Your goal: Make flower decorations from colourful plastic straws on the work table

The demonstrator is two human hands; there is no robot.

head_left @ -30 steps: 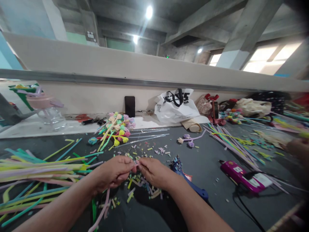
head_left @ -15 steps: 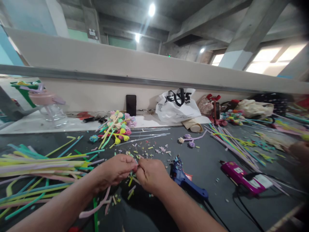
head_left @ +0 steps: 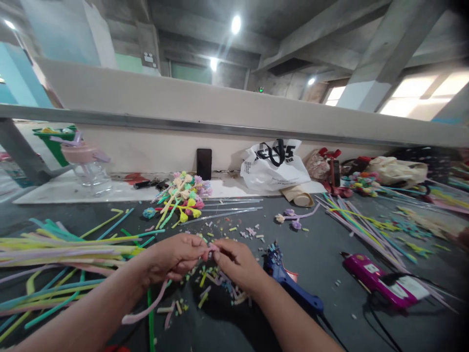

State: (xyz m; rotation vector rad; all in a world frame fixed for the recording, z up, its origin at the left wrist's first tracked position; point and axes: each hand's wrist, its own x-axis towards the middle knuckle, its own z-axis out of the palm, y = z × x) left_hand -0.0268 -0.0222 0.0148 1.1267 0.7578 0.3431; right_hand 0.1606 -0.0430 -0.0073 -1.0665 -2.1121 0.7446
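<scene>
Closed around a pale pink pipe cleaner [head_left: 151,307], my left hand [head_left: 179,256] lets its long end hang down below the palm. A small pink twisted end [head_left: 211,249] pokes out between my fingertips. My right hand [head_left: 236,264] pinches that end from the other side, thumb and forefinger pressed together. Both hands hover just over the dark tabletop [head_left: 220,337]. Beneath them lie scattered pipe cleaner clippings [head_left: 205,288]. Exactly how the piece is shaped inside my left fingers is hidden.
A blue glue gun [head_left: 293,283] lies right of my right hand, with a magenta corded tool [head_left: 384,281] beyond. Loose pipe cleaners [head_left: 66,254] are heaped left. Behind are a flower bunch [head_left: 183,193], glue sticks [head_left: 230,211], a phone [head_left: 204,164] and a white bag [head_left: 274,171].
My fingertips have moved slightly apart, so more of the pink end shows between them. The whole view has shifted a little, with things appearing lower and further right.
</scene>
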